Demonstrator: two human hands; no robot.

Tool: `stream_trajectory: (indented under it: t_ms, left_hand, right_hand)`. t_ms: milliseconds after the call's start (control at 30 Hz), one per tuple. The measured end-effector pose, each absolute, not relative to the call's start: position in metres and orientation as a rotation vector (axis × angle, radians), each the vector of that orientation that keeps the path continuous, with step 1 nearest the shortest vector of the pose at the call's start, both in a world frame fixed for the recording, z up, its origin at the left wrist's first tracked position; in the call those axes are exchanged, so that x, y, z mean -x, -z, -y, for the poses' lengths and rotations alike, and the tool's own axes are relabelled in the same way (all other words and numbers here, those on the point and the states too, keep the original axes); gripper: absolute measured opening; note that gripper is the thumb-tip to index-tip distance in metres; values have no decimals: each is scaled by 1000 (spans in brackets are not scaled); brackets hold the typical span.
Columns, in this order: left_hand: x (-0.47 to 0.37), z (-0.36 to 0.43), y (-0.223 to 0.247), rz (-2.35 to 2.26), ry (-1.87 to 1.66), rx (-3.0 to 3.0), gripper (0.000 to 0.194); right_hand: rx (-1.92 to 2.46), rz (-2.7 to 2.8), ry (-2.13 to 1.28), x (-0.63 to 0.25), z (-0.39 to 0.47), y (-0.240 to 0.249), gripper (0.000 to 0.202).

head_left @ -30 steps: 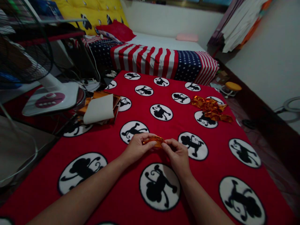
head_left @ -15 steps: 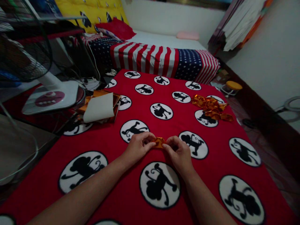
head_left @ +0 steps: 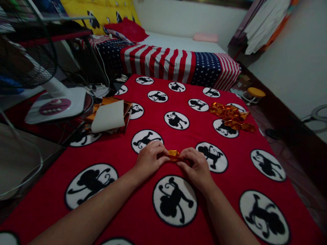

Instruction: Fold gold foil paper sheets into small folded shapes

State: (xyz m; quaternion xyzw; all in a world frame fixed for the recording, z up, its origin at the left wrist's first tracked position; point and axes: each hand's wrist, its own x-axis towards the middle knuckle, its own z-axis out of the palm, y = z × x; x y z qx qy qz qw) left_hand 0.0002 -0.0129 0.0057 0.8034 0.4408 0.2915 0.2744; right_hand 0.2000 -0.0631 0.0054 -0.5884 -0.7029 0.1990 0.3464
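Orange foil piece (head_left: 173, 154) now shows a raised, blocky middle where it looked flatter half a second ago, the right hand (head_left: 195, 166) having shifted slightly at its right end. Left hand (head_left: 150, 159) pinches the left end between thumb and fingertips, right thumb and fingers close on the other, just above or on the red blanket (head_left: 217, 207) with round monkey prints, soft and fleecy-looking. Judged partly shaped: several creased, glossy foil pieces (head_left: 230, 114) lie finished-looking at far right, while flat orange sheets (head_left: 111, 100) under a matte, pale sheet (head_left: 108, 116) remain unfolded at left.
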Motion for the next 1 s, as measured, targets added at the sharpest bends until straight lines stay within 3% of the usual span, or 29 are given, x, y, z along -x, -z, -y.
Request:
stream_trajectory:
  t_ms: [267, 533, 1000]
  left_hand:
    - [4, 12, -5, -1156, -718, -2232, 7]
    - [1, 12, -12, -1224, -613, -2340, 24]
    - [-4, 14, -5, -1324, -684, -2358, 17]
  right_hand:
    - [1548, 1887, -514, -208, 62, -5, 8]
    - [1641, 1893, -408, -200, 63, -6, 15]
    - [1767, 1735, -320, -191, 62, -4, 13]
